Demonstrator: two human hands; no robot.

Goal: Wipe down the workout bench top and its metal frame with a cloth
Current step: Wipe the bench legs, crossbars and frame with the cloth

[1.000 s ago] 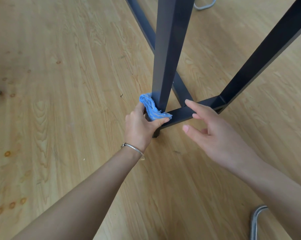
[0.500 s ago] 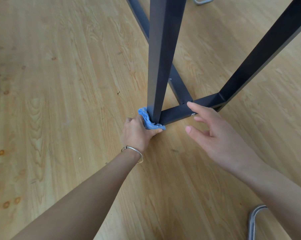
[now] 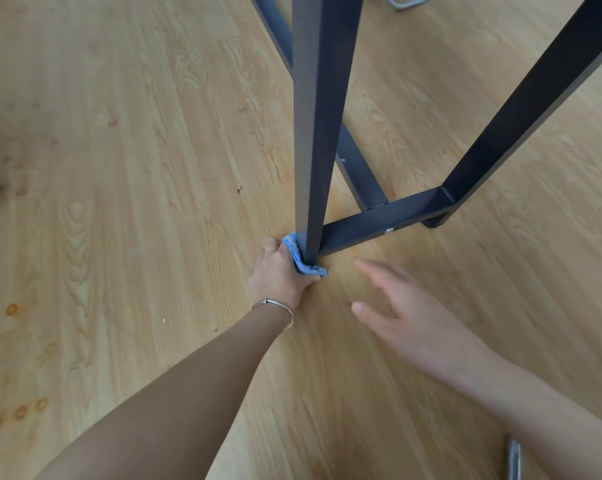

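Fingers [image 3: 271, 244] gripping blue cloth [image 3: 302, 263], stained wood floor [image 3: 119, 174]

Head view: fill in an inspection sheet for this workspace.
Surface: wood-grain floor, rusty spots at left.
Job's things: blue cloth pressed to the foot of the dark metal frame leg; crossbar joins it; bench top out of view.
Clutter: dark speck on the floor.
Grippers: left hand grips the cloth; right hand open, blurred, holding nothing.
Cables: nothing seen.
Surroundings: chrome tube at top edge, another bottom right.
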